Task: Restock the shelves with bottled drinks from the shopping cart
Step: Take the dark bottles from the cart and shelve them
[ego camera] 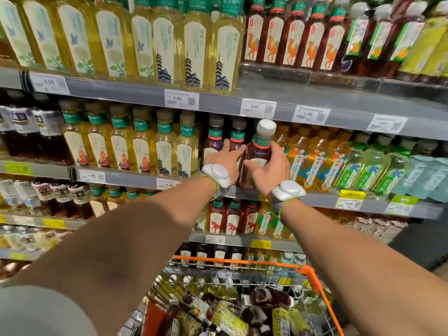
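1. At the front lip of the middle shelf (322, 201), the white-capped bottle (258, 151) of dark red tea sits squarely in the right hand (269, 169). The thumb lies across the label and the fingers are curled round the far side, so that's a firm grip.
2. That bottle leans, cap tipped to the right and base down at the shelf edge. Whether the base actually rests on the shelf, I can't tell.
3. Just left of the bottle is the left hand (224, 158), with fingers straight and laid against two dark-capped bottles (214, 135) standing on the same shelf. It's touching them and holding nothing.
4. Just below the bottle, a white wrist device (217, 175) rides on the left wrist, and there's a matching one on the right.
5. Right of the bottle stands a row of amber bottles (317, 158), packed shoulder to shoulder.
6. Left of the bottle, beyond the dark-capped pair, stand pale yellow bottles (143, 146) with ship and pagoda labels.
7. Above the bottle, price tags (258, 108) hang on the rail of the next shelf up.
8. Well below the bottle is the shopping cart (312, 275), orange-rimmed wire, with a jumble of drink bottles (230, 311) lying inside.
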A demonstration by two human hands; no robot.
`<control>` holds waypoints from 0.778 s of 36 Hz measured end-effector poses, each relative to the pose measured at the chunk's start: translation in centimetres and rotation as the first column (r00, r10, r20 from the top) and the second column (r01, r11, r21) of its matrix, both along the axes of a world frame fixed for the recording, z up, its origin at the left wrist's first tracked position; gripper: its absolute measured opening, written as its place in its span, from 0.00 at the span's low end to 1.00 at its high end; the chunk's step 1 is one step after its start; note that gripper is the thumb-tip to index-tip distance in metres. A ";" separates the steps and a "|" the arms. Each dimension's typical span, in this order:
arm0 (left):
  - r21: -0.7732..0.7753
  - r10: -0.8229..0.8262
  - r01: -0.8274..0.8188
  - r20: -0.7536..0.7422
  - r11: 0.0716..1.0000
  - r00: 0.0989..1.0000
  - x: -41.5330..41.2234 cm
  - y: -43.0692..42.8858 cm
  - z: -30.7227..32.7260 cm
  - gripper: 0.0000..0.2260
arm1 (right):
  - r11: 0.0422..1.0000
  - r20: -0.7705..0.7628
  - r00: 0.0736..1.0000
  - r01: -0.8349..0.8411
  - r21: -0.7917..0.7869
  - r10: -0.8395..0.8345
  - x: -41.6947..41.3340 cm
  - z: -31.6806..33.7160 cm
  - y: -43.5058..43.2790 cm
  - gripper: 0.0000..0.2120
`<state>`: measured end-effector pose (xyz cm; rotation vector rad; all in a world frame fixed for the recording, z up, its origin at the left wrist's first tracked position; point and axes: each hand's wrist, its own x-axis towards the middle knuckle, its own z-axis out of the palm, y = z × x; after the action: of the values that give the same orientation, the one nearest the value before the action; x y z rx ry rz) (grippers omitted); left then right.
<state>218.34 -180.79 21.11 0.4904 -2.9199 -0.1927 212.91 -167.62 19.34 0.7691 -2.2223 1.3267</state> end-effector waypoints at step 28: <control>-0.022 0.116 -0.121 -0.159 0.992 0.981 -0.4 1.1 -1.1 0.31 | 0.999 -0.123 0.992 -0.002 0.040 0.007 -4.0 -3.3 -0.7 0.31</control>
<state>217.92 -179.72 20.01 0.6128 -2.7266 -0.1611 208.93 -168.33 16.08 0.8474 -2.1565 1.2061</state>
